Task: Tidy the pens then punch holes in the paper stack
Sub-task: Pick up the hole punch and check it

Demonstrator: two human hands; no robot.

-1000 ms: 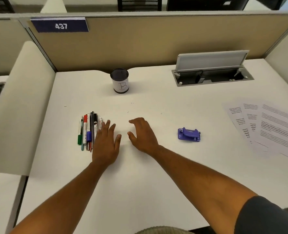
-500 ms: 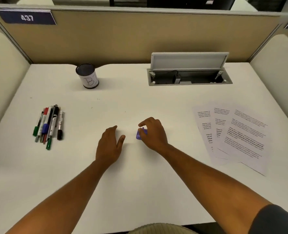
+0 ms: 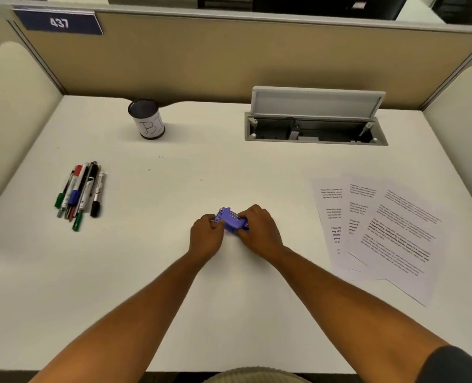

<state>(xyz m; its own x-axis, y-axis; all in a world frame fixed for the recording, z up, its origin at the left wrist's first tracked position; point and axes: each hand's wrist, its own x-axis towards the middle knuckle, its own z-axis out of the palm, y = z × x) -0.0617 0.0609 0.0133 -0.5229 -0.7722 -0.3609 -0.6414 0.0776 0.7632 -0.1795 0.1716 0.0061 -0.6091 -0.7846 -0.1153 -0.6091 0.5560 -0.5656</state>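
Note:
A small purple hole punch (image 3: pixel 231 220) sits at the middle of the white desk, tilted, held from both sides. My left hand (image 3: pixel 206 238) pinches its left end and my right hand (image 3: pixel 258 233) grips its right end. Several pens and markers (image 3: pixel 80 192) lie side by side in a bundle at the left of the desk. A black pen cup (image 3: pixel 147 119) with a white label marked B stands upright behind them, with no pens showing in it. Three printed sheets (image 3: pixel 381 230) lie fanned out and overlapping at the right.
An open grey cable hatch (image 3: pixel 315 117) with its lid raised is set into the back of the desk (image 3: pixel 229 313). Beige partition walls (image 3: pixel 229 59) close the desk at the back and both sides. A blue plate reading 437 (image 3: pixel 59 22) hangs at top left.
My right hand closed on the hole punch and drew it toward the desk's middle. My left hand left the pens and came over to grip the punch's left end.

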